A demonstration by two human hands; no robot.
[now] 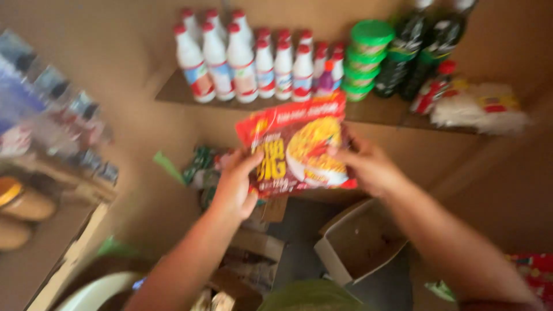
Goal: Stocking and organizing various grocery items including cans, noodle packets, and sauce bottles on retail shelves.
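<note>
Here both hands held one red packet (pixel 296 147) up in front of the shelf (pixel 173 89). The left hand (pixel 235 183) gripped the packet's lower left corner, thumb on the front, fingers wrapped behind. The right hand (pixel 368 167) clamped the right edge, fingertips over the front near the picture of yellow food. The packet was flat, facing the camera, tilted a bit so its top leaned right, and it was in the air, touching nothing but the hands. The frame was blurred by motion.

Behind the packet, the shelf carried a cluster of white bottles (pixel 242 57) with red caps, tall ones on the left, shorter ones toward the middle. Just right of them stood a stack of green-lidded tubs (pixel 366 57), then two dark bottles (pixel 423 40) leaning back. A small red-capped bottle (pixel 432 89) lay next to those, and a white plastic bag (pixel 481 106) sat at the far right end of the shelf.

Below the hands, an open cardboard box (pixel 357 239) sat on the floor, under the right forearm. Loose cardboard and paper scraps (pixel 253 253) lay to its left. Green wrappers (pixel 199 161) showed just behind the left hand, too blurred to tell more. At far left a rack of clear wrapped goods (pixel 52 109) ran along the wall, with two brown round items (pixel 20 213) below it. A red patterned item (pixel 533 273) peeked in at the bottom right corner.
</note>
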